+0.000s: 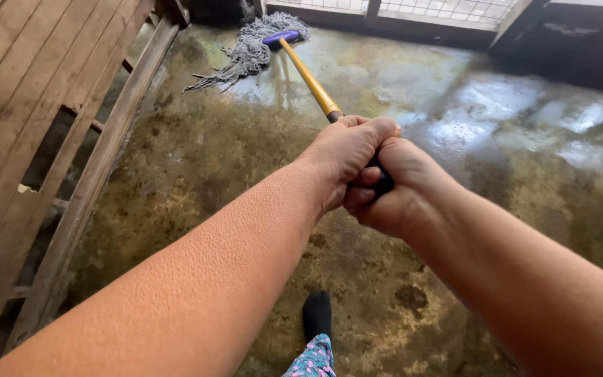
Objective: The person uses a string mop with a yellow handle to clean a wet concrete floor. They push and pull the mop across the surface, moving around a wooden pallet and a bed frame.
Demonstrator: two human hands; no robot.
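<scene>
Nearest to me, below the hands, a black-socked foot [317,314] and a patterned trouser hem [312,359] stand on the concrete floor [246,160], which is stained dark and shines with wet patches off to the right of the mop handle. That sock on slick concrete is my first worry: I judge that a hard push could let the foot slide, since fabric gives little hold on a wet surface. Above it, my left hand [347,157] and right hand [392,188] sit stacked at the near end of the mop handle [310,80], fingers curled tight and pressed around it, the left overlapping the right so the black grip end barely shows between them. With both hands bunched at the very tip, I have little leverage, and I judge the long yellow shaft could twist or wander if the head catches. Farther along the handle, the purple clamp and grey string mop head [252,49] rest on the floor at the far end, strands splayed to the left. Just left of the mop head runs a slatted wooden wall [57,126] with a sloping beam at its foot; I think the strings could snag there. Beyond the mop head, a wire-mesh panel [448,8] closes the far side, another edge the head might knock.
</scene>
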